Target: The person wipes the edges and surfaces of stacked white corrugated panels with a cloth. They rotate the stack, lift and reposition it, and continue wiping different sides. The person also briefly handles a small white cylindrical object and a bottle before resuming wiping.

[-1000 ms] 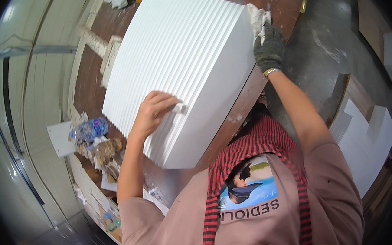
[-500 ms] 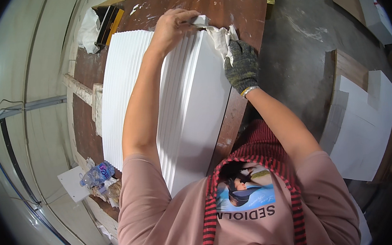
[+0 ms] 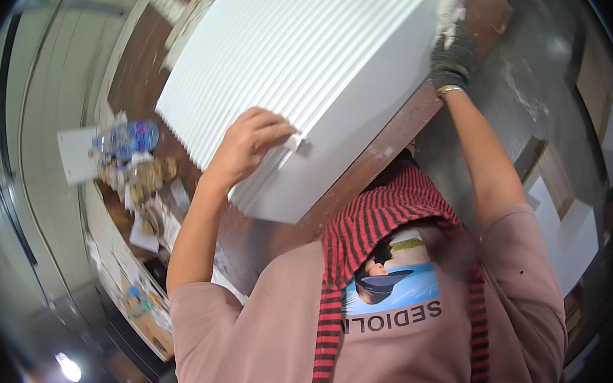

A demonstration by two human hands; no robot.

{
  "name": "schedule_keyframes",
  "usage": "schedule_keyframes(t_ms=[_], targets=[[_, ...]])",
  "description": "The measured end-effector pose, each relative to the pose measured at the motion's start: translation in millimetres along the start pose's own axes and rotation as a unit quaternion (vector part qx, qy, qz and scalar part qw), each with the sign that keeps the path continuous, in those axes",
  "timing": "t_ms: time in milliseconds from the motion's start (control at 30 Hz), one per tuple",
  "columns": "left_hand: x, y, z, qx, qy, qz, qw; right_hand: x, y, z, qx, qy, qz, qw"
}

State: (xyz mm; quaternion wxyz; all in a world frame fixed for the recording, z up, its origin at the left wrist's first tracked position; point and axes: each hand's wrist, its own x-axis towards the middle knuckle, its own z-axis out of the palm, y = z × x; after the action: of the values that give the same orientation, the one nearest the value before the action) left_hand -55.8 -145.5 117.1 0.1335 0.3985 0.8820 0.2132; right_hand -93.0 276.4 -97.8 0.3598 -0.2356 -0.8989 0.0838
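Note:
A large white ridged workpiece (image 3: 294, 54) lies on the brown table, with parallel ridges and a smooth side face. I cannot tell whether it is one fluted panel or several boards set together. My bare left hand (image 3: 253, 142) is closed on a small white block (image 3: 295, 142), pressed to the ridge along the near part of the workpiece. At the far right corner, my right hand (image 3: 454, 62) wears a dark knitted glove and grips a crumpled white cloth (image 3: 449, 15) against the workpiece. Its fingers are partly hidden.
The brown tabletop (image 3: 406, 117) shows along the right edge. On the left stand a plastic bottle (image 3: 125, 139) and a jumble of small items (image 3: 151, 177). White panels (image 3: 561, 231) lean at the right, beyond the grey floor (image 3: 516, 126).
My left hand has drawn the white block from the far end of the workpiece toward me. My right hand stays with the cloth at the far corner. The view has turned.

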Motion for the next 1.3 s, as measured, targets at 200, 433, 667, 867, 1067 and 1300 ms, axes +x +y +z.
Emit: schedule_keyframes(t_ms=[200, 433, 667, 867, 1067, 1300], targets=[[-179.1, 2.0, 3.0, 0.0, 0.073, -0.135, 0.988, 2.8, 19.0, 21.4, 0.056, -0.006, 0.002, 0.998], [-297.4, 26.1, 51.8, 0.009, 0.255, -0.3, 0.919, 10.8, 47.5, 23.9, 0.124, 0.0, -0.155, 0.98], [-433.7, -9.1, 124.8, 0.01, 0.492, -0.551, 0.674, 15.9, 51.4, -15.6, 0.217, -0.187, 0.085, 0.954], [-476.2, -44.6, 154.5, 0.1, 0.351, -0.677, 0.639, -32.8, 46.1, -86.2, 0.233, -0.148, 0.141, 0.951], [-318.7, 15.0, 83.4, -0.097, 0.499, -0.36, 0.782, -70.5, -53.7, -181.5, 0.491, -0.25, 0.218, 0.805], [-94.5, 97.0, 74.3, -0.111, 0.245, -0.088, 0.959, -123.6, -183.8, -278.8, 0.354, -0.302, -0.427, 0.775]])
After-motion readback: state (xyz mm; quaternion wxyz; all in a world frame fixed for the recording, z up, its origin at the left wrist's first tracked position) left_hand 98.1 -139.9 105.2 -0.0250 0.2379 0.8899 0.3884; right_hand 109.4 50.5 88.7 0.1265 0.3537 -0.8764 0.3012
